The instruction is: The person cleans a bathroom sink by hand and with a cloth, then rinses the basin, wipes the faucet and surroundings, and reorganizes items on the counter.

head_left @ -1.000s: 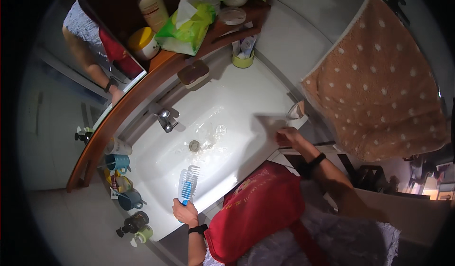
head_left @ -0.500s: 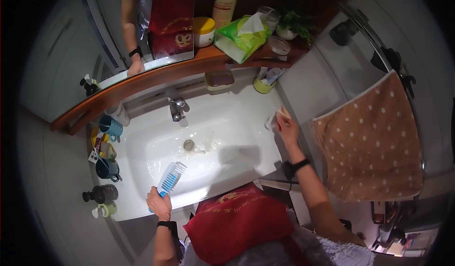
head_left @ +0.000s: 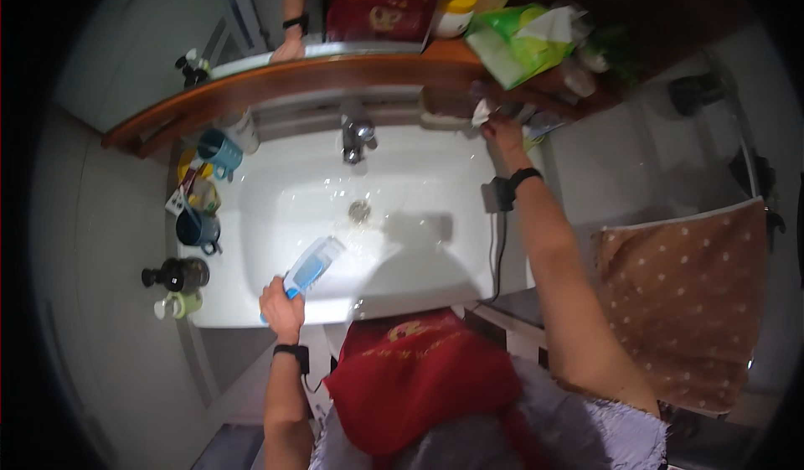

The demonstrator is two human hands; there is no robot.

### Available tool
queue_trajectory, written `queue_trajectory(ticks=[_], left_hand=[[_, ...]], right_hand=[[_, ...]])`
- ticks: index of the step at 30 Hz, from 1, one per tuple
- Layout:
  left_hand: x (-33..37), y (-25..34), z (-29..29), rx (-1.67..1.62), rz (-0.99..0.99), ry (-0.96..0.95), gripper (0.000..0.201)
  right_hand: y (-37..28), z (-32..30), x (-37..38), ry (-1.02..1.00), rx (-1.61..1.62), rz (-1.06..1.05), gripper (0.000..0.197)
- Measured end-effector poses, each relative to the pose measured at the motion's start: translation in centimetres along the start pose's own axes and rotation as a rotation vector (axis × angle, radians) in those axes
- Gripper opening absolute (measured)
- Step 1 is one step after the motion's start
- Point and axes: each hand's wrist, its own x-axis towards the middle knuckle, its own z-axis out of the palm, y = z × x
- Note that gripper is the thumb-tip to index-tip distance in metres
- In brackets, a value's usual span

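My left hand [head_left: 281, 304] is closed round the blue handle of a hairbrush [head_left: 311, 264]. Its pale, translucent head points up and right over the near part of the white sink [head_left: 251, 265]. At the far right corner my right hand [head_left: 505, 133] has its fingers closed on a small white crumpled piece [head_left: 481, 114] that looks like tissue. This hand is close to the soap dish [head_left: 441, 108], under the wooden shelf [head_left: 335, 72], and partly covers the toothpaste cup behind it. Water drops lie around the drain [head_left: 359, 211].
A chrome faucet [head_left: 355, 139] stands at the back. Along the left rim are blue mugs [head_left: 198, 229] and pump bottles [head_left: 176, 275]. A green tissue pack [head_left: 517, 47] and a yellow-lidded jar [head_left: 455, 11] sit on the shelf. A brown dotted towel [head_left: 682, 302] hangs at right.
My right hand has moved from the right rim to the back corner near the soap dish, with the white piece in its fingers. The left hand still holds the hairbrush, its head turned. The view has shifted.
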Motion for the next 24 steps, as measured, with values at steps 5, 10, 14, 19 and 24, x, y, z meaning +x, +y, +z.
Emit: queue_trajectory(ticks=[5,10,14,19,24], left_hand=[[1.1,0.9,0.6,0.011,-0.014,-0.020,0.022],[1.5,0.5,1.5,0.011,0.045,-0.025,0.022],[1.7,0.3,1.6,0.010,0.069,-0.002,0.022],[1.8,1.6,0.8,-0.016,0.028,-0.041,0.024],[1.8,1.6,0.6,-0.093,0.020,-0.025,0.022]], right_hand=[[3.7,1.3,-2.2,0.162,0.138,0.125,0.014],[1.6,9.4,-13.1,-0.367,-0.202,0.182,0.025],[-2.5,14.7,-18.4,-0.966,-0.556,-0.110,0.061],[-1.8,17.6,-19.2,-1.264,-0.540,-0.158,0.066],[-0.7,16.8,-17.5,-0.512,-0.759,0.143,0.044]])
